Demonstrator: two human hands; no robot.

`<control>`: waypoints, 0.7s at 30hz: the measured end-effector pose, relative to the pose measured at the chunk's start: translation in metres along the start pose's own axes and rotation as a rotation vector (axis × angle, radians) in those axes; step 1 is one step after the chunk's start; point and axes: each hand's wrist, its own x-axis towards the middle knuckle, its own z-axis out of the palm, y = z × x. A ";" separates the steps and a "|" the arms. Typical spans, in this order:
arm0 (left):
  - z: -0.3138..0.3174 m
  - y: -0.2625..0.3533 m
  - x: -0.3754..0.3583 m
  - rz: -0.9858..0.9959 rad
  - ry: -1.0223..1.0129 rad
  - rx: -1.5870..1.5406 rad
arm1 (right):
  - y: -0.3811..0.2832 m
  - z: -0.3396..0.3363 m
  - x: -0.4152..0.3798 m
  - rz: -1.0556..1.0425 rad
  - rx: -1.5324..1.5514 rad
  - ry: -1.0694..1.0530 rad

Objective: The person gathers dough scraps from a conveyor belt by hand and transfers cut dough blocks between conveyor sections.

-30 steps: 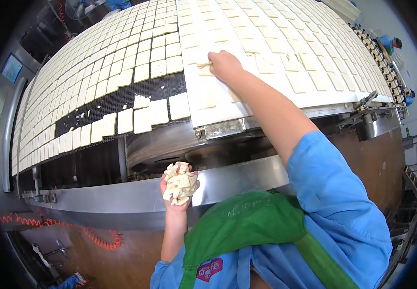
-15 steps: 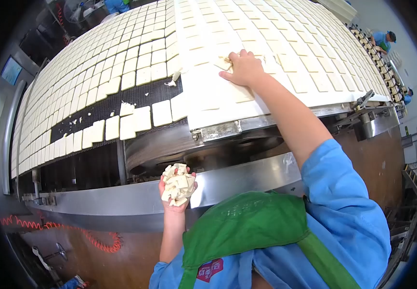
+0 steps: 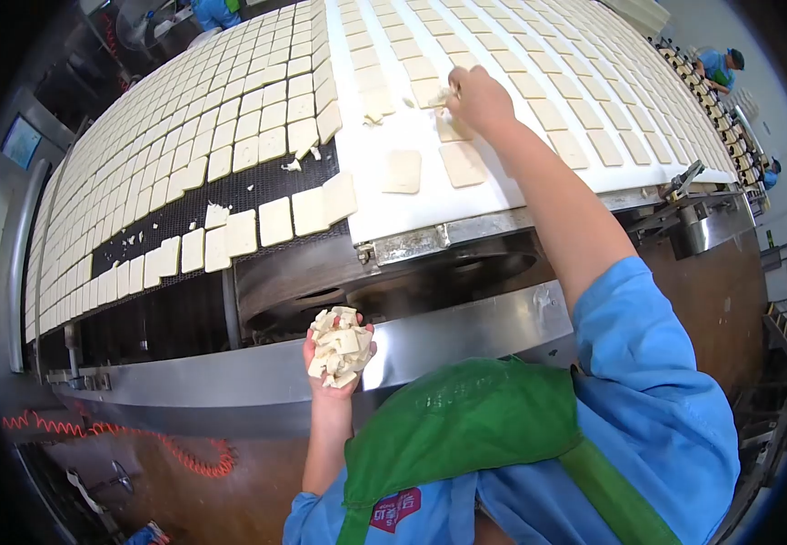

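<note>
My left hand [image 3: 343, 359], palm up in front of the metal frame, holds a heap of broken cream-coloured pieces [image 3: 339, 341]. Over the white belt [image 3: 375, 195], my right hand [image 3: 480, 98] pinches some pale scraps [image 3: 446, 96]. Rows of flat cream squares [image 3: 550, 113] lie on the white belt around it. A small scrap [image 3: 373, 119] sits left of my right hand. On the dark mesh belt [image 3: 225, 193] are more squares [image 3: 271, 145] in rows, with a gap across them holding loose crumbs.
A metal frame edge [image 3: 466, 331] runs along the front. A bracket [image 3: 682, 180] stands at the belt's right end. One person [image 3: 719, 68] in blue is at the far right, another [image 3: 216, 13] at the top left. An orange coiled hose [image 3: 203, 461] hangs lower left.
My right hand has lifted from lying flat and closed on scraps, a little farther up the belt. Squares on both belts have shifted. My left hand has barely moved.
</note>
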 end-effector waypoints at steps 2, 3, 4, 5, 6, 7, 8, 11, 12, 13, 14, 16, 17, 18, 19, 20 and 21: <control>-0.004 -0.007 0.004 -0.010 -0.010 0.004 | 0.002 0.002 -0.015 0.039 -0.124 -0.098; -0.006 -0.010 0.008 -0.017 -0.010 0.002 | 0.000 0.003 -0.023 0.057 -0.186 -0.149; -0.008 -0.013 0.011 -0.023 -0.009 0.000 | -0.006 0.003 -0.026 0.065 -0.226 -0.176; -0.006 -0.018 0.016 -0.022 -0.030 0.009 | -0.015 0.004 -0.026 0.064 -0.259 -0.207; -0.004 -0.022 0.016 -0.024 -0.006 0.003 | -0.022 0.009 -0.028 0.073 -0.292 -0.246; -0.001 -0.026 0.016 -0.027 0.017 -0.002 | -0.023 0.018 -0.026 0.118 -0.281 -0.204; 0.001 -0.029 0.016 -0.017 0.000 0.003 | -0.021 0.021 -0.023 0.141 -0.249 -0.198; 0.002 -0.034 0.019 0.016 -0.033 0.010 | -0.011 0.036 -0.009 0.159 -0.143 -0.148; 0.001 -0.036 0.018 0.029 -0.024 0.010 | 0.000 0.044 -0.002 0.139 -0.101 -0.114; 0.001 -0.038 0.017 0.040 -0.016 0.009 | 0.010 0.053 0.002 0.119 -0.058 -0.080; 0.001 -0.041 0.015 0.051 -0.008 0.007 | 0.014 0.053 0.001 0.089 -0.038 -0.058; 0.004 -0.049 0.012 0.063 0.001 -0.006 | 0.018 0.049 0.001 0.025 0.002 -0.009; 0.007 -0.052 0.011 0.071 0.003 -0.010 | 0.017 0.040 0.000 0.037 0.065 0.015; 0.010 -0.055 0.009 0.078 0.000 -0.005 | 0.017 0.029 0.000 0.049 0.127 0.037; 0.012 -0.058 0.007 0.084 0.001 0.002 | 0.016 0.020 0.000 0.062 0.192 0.056; 0.015 -0.062 0.003 0.087 0.005 0.008 | 0.014 0.007 0.000 0.051 0.284 0.061; 0.020 -0.067 -0.001 0.102 0.005 0.010 | 0.012 -0.009 0.000 0.041 0.375 0.068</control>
